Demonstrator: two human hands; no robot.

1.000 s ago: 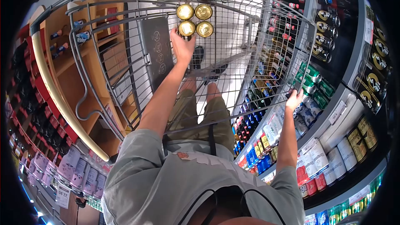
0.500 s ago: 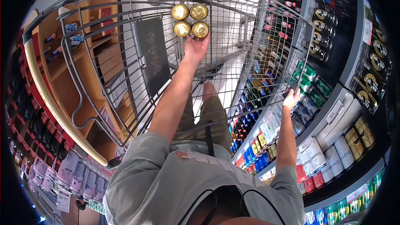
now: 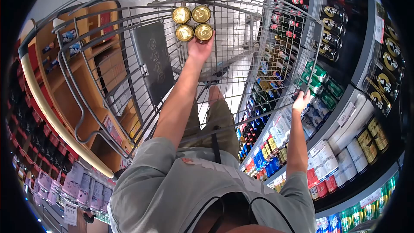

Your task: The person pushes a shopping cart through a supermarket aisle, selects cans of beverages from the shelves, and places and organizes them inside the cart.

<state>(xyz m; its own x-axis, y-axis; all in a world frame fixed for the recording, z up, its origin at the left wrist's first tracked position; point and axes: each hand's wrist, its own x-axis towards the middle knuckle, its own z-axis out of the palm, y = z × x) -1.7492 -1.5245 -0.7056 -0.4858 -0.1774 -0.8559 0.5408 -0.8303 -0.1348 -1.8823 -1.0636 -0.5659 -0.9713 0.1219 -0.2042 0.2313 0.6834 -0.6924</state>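
Several gold-topped drink cans (image 3: 201, 14) stand grouped in a square, lids up, inside the wire shopping cart (image 3: 233, 26). My left hand (image 3: 201, 48) reaches into the cart and is closed around the near right can, its fingers mostly hidden behind the cans. On the right, my right hand (image 3: 301, 101) grips the cart's end near its corner, with the fingers wrapped round the frame. A dark folding panel (image 3: 153, 60) is fixed inside the cart at the left. The cart's pale handle bar (image 3: 60, 125) curves along the left side.
Shelves of drinks run along the right, with green cans (image 3: 317, 77), black cans (image 3: 334, 26) and white cans (image 3: 345, 164) close to my right arm. At the left stands a wooden shelf unit (image 3: 82, 82). Bottles with a price tag (image 3: 70, 214) are at lower left.
The cart has shifted slightly left in view, and the cans and my left hand sit a little lower and further left. My right hand keeps its grip on the cart.
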